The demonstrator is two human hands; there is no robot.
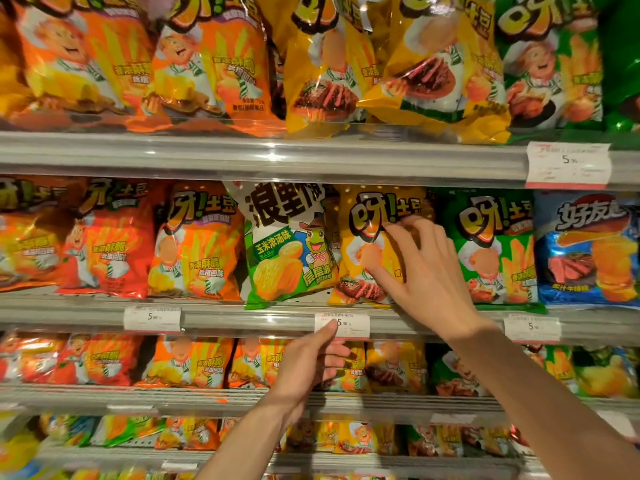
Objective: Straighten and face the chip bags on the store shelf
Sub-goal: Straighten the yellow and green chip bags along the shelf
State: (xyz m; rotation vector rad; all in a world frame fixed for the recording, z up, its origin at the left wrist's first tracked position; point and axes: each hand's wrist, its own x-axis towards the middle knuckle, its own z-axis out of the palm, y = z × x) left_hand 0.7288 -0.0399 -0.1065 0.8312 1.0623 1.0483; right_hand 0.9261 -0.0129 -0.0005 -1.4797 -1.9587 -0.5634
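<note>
Right hand (424, 268) on yellow bag (367, 244) (upright) — left hand (308, 358) below.

Single head view, close, facing shelf (277, 157) rows straight on, slightly downward.

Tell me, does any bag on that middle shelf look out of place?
Yes. The white-and-green bag stands tilted among the orange and yellow bags, a different brand from its neighbours. The right hand touches the yellow bag beside it.
</note>
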